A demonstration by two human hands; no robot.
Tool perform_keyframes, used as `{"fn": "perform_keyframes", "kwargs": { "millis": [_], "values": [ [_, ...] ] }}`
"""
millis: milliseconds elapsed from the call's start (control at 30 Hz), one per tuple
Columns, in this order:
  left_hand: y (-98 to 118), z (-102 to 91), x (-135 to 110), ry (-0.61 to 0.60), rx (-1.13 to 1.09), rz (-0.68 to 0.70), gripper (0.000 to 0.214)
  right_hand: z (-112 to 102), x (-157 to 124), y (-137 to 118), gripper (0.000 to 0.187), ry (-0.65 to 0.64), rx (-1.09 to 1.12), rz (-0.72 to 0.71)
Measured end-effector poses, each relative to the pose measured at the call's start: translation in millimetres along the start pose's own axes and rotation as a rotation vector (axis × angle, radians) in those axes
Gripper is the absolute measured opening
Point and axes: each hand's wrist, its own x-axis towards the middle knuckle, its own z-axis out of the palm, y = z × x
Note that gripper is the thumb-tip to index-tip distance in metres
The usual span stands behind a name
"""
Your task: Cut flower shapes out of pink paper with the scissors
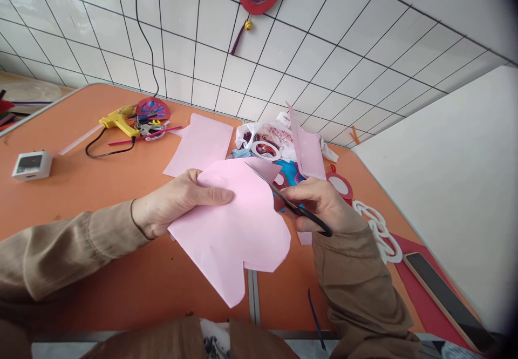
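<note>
My left hand (182, 200) grips a sheet of pink paper (234, 224) by its left side, thumb on top and the other fingers hidden beneath. The paper's right side is cut into rounded lobes, with a narrower piece hanging at the bottom. My right hand (318, 202) is closed around black-handled scissors (301, 210). Their blades point up and left and lie at the paper's upper right edge, where a pointed flap (265, 169) sticks out. Whether the blades are parted is hard to make out.
Behind the hands lie a pink sheet (204, 143), a folded pink piece (305, 148) and a plastic bag (283, 140). A yellow glue gun (121, 121) and a white box-shaped adapter (32, 164) are at left. White paper rings (380, 232) and a phone (445, 299) lie at right.
</note>
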Motion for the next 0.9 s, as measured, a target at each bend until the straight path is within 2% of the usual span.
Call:
{"fn": "perform_keyframes", "kwargs": {
  "millis": [100,167,267,467,900],
  "values": [
    [0.8,-0.3,-1.3,-0.006,0.037,0.004,0.033,1.9,-0.2,1.5,0.055,-0.024,0.093,-0.005],
    [1.2,-0.3,-1.8,-0.019,0.047,0.004,0.030,2.7,0.3,1.8,0.058,-0.052,0.128,-0.019],
    [1.7,0.0,-1.5,-0.031,0.047,0.008,0.024,2.5,1.5,1.8,0.058,-0.068,0.152,-0.035],
    [1.9,0.9,-1.0,0.001,0.092,0.013,0.026,2.0,2.5,1.7,0.054,-0.037,0.178,-0.024],
    [1.8,0.7,-1.1,0.016,0.092,0.008,0.026,1.4,3.7,-5.0,0.058,-0.016,0.035,0.011]
  ]
}}
